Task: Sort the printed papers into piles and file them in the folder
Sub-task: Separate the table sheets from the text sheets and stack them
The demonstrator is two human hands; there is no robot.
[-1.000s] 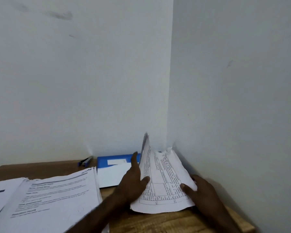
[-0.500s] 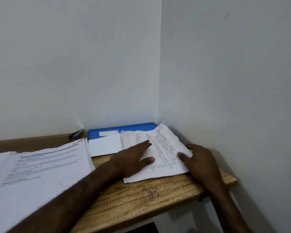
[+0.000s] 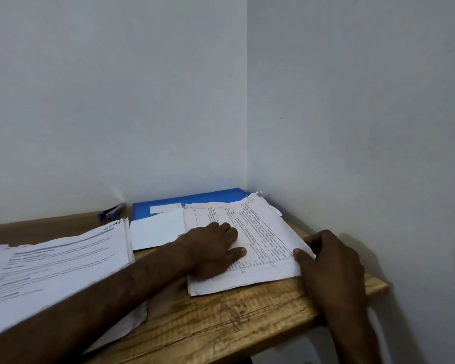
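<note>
A thin pile of printed papers with a table on top (image 3: 263,232) lies flat in the desk's right corner, partly over a blue folder (image 3: 184,202). My left hand (image 3: 213,248) rests flat on that pile, thumb stretched out. My right hand (image 3: 329,261) holds the pile's right edge, thumb on top and fingers curled beside it. A thicker stack of printed papers (image 3: 55,261) sits at the left.
A blank white sheet (image 3: 156,231) lies on the folder's front half. A blue stapler (image 3: 112,212) rests by the back wall. The wooden desk (image 3: 221,319) ends at the right near the side wall (image 3: 352,127).
The papers that stood propped up in the corner now lie flat on the desk. My left hand has slid onto them. The camera has tilted down.
</note>
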